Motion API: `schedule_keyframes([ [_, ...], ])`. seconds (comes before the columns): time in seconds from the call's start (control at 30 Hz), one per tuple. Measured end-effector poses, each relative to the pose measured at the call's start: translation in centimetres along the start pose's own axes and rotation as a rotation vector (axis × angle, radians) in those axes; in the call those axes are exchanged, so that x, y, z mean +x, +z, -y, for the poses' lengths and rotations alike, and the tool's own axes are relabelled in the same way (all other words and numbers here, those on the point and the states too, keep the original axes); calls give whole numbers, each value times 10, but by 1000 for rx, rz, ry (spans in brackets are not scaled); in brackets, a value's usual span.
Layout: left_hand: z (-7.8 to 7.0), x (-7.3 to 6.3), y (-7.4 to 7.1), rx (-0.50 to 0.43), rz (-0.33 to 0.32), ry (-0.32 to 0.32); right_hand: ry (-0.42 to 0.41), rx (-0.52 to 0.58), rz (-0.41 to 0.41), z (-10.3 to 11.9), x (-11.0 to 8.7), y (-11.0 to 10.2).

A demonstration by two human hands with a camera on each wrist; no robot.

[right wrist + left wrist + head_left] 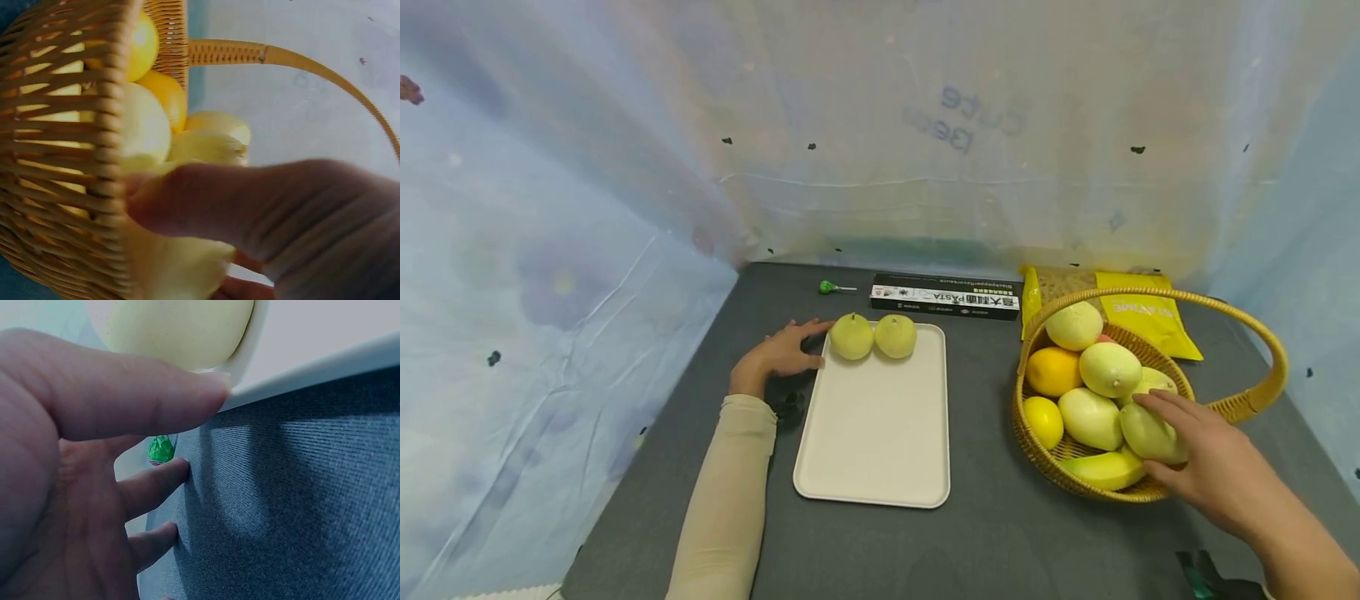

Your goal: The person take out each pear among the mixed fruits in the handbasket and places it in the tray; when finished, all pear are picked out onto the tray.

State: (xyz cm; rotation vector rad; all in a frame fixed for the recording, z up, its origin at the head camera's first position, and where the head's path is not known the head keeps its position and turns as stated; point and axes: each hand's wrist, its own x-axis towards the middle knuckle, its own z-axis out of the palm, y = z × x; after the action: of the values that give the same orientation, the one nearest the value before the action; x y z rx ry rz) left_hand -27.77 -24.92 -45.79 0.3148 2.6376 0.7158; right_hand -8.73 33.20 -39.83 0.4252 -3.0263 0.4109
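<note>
My left hand [781, 350] lies with its fingers spread at the upper left edge of a white tray [880, 442]. Its thumb is right at the tray's rim in the left wrist view. Two round yellow-green fruits [896, 337] sit side by side at the tray's far end, the left one close to my index finger. At the wicker basket [1033, 442], my right hand [1217, 458] grips a pale green oval melon [1150, 435], thumb on the near side and fingers over its top. The melon is still among the other fruit, partly hidden by the hand.
More pale melons [1090, 418], an orange [1054, 372], a lemon [1043, 422] and a banana [1105, 471] fill the basket, whose handle [1270, 358] arches over the right side. Behind stand a black pasta box [944, 297], a yellow bag [1138, 312] and a green lollipop [827, 287].
</note>
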Motion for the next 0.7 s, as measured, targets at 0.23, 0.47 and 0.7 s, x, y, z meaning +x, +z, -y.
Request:
schedule_keyframes([
  [0.23, 0, 0, 0, -4, -6, 5, 4, 14, -75, -2, 2, 7],
  [0.47, -2, -1, 1, -8, -2, 0, 23, 57, -129, 12, -3, -1],
  [0.7, -1, -1, 1, -9, -6, -2, -102, 104, -287, 41, 10, -16],
])
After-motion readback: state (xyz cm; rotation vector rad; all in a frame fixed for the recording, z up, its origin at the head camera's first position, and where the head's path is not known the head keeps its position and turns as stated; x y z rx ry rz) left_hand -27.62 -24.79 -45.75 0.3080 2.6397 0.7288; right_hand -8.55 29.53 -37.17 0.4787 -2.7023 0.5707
